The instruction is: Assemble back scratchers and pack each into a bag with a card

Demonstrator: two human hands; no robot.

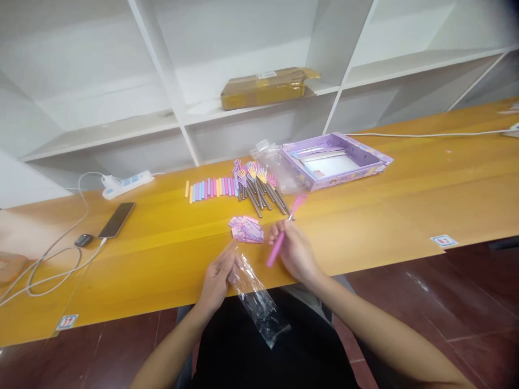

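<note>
Purple cardboard tray (381, 164), patterned outside, sat on a wooden table (409, 210), with clear plastic wrapping (279, 170) against its left side. Left of the tray lay a cluster of hand-shaped back scratchers (259, 186) with metal rods, then a row of coloured sticks (208, 188). Nearer the person than the tray, the right hand (299, 251) curled its fingers around a pink scratcher (276, 248); the left hand (217, 278) pinched one end of a clear bag (257, 300). Small printed cards (247, 229) lay in front of the cluster, left of the tray. Progress seemed early: the bag looked empty, the held scratcher appeared fitted with its handle, and the others showed bare rods. Card printing and table-edge stickers (444, 240) were too blurred to read surely.
</note>
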